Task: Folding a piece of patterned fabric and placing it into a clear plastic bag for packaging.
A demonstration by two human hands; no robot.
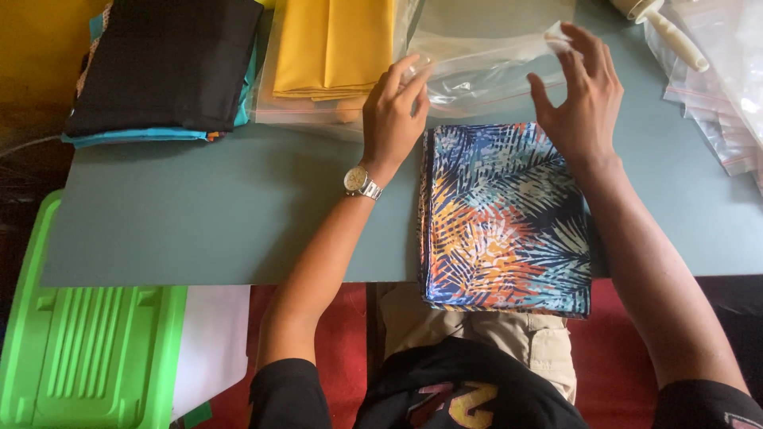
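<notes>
— What are the hands on?

— A clear plastic bag, thin and glossy, lying flat on the grey table just beyond the fingertips. The left hand has its fingers bent onto the bag's near left edge, touching the film. The right hand is spread wide, fingers curved and apart, with the fingertips at the bag's right corner. Whether that hand actually pinches the film, I cannot tell.

— So the two hands are apart?

— Yes, well apart, one at each side of the bag's near edge.

— And below the hands?

— A folded cloth, a smooth rectangle printed with palm leaves in navy, orange, pale blue and cream. It lies between the two forearms, its far edge just under the wrists, its near edge hanging over the table's rim above the lap.

— Anything on the wrist?

— A metal wristwatch with a pale round face, on the left one.

— What lies to the left of the left hand?

— A yellow folded cloth sealed in another clear bag, and further left a black folded cloth on top of a teal one. To the right of the right hand are more empty plastic bags in a loose heap, with a white roller beside them.
</notes>
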